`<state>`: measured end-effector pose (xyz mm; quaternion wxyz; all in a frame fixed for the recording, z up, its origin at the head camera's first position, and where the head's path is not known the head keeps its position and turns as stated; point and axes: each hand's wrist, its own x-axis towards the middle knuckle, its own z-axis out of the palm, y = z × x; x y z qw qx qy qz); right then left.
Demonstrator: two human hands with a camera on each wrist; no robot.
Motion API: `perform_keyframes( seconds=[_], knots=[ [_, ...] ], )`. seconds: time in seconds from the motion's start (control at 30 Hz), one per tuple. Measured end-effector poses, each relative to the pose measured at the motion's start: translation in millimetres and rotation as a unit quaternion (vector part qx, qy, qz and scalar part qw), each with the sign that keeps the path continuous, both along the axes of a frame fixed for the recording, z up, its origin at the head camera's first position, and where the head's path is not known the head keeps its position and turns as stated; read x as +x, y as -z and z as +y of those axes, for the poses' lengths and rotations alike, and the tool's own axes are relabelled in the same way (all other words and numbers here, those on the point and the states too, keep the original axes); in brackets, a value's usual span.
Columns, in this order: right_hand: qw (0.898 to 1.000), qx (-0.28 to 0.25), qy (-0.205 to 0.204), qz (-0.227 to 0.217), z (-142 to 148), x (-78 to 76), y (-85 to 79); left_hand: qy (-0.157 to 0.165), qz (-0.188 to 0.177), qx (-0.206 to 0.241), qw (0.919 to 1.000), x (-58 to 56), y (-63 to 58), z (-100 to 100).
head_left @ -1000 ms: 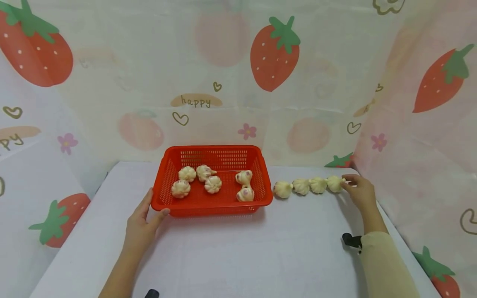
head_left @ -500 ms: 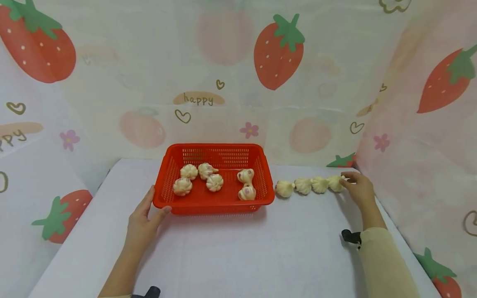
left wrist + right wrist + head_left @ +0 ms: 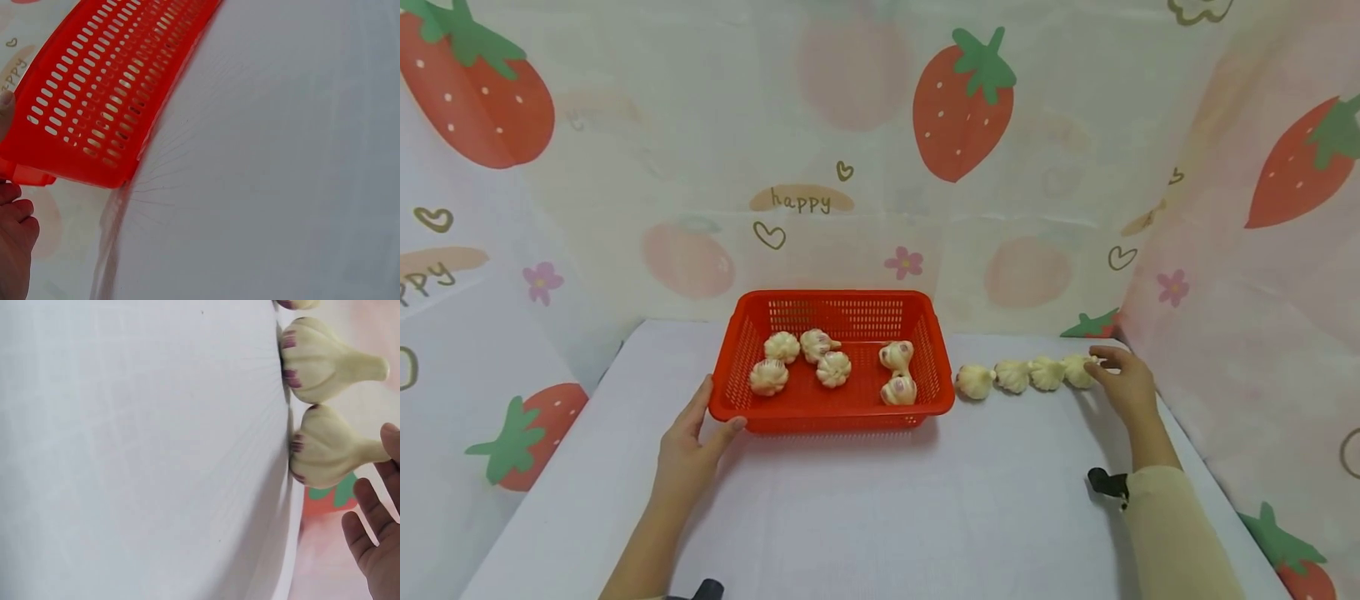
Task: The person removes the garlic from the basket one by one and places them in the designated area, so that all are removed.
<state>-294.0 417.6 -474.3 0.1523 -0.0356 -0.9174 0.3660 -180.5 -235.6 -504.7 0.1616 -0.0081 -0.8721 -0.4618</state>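
A red plastic basket point(image 3: 831, 412) with slotted walls stands at the back of the table. My left hand point(image 3: 685, 462) grips its front left corner, thumb on the near side and fingers along the left side. Inside lie several garlic bulbs point(image 3: 833, 369), grouped at left, with two point(image 3: 898, 390) at right. To the right of the basket runs a row of several more bulbs point(image 3: 1012, 377). At the row's right end, my right hand point(image 3: 1127, 390) pinches the stem of the last garlic bulb point(image 3: 325, 449) between thumb and forefinger; that bulb rests on the table, its other fingers off it.
A white cloth covers the table point(image 3: 895, 508). Strawberry-printed curtains point(image 3: 850, 167) hang close behind and along both sides. The right forearm in a beige sleeve point(image 3: 1176, 533) lies near the table's right edge. A black strap piece point(image 3: 1107, 483) sticks out from that wrist.
The head view has shifted very slightly. Both hands, the basket and the garlic bulbs stay in the same places relative to one another.
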Motion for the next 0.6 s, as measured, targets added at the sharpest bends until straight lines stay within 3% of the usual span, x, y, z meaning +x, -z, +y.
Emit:
perform_keyframes(
  seconds=[0.33,0.6],
  knots=[
    [0.999,-0.014,0.040,0.027,-9.6,15.6,-10.7,0.003,0.009,-0.003,0.9999,-2.1,2.3,-0.8],
    [0.997,-0.031,0.050,0.053,-26.9,26.6,-17.0,-0.002,0.022,-0.015,0.9997,-2.6,3.2,-1.7]
  ],
)
